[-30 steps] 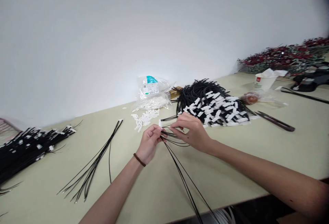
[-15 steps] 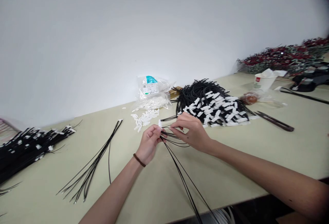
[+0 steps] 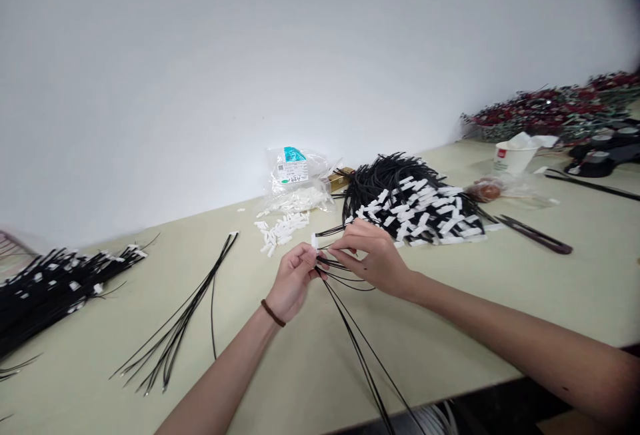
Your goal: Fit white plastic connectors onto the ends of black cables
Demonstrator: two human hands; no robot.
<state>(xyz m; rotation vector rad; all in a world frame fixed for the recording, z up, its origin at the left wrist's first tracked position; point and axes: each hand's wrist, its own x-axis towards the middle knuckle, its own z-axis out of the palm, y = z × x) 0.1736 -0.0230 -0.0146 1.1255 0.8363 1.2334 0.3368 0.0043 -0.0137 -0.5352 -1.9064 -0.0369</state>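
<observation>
Near the middle of the table, my left hand (image 3: 296,275) pinches a white plastic connector (image 3: 314,240), with its upper end showing above the thumb. Several thin black wires (image 3: 350,325) run out from it, some to the right and some down past the table's front edge. My right hand (image 3: 373,255) is closed just right of the connector, its thumb and forefinger pinching a black wire close to the housing. The wire's tip is too small to make out. Just beyond my hands lie loose white connectors (image 3: 283,228).
A pile of black wires with white connectors (image 3: 415,202) lies behind my right hand. A clear bag (image 3: 293,172) stands by the wall. One wire bundle (image 3: 185,315) and a larger heap (image 3: 45,295) are at left. Thread snips (image 3: 537,235) and a paper cup (image 3: 515,158) are at right.
Both hands stay closed in nearly the same place. My left hand and the connector have shifted very slightly right, nearer the right fingertips.
</observation>
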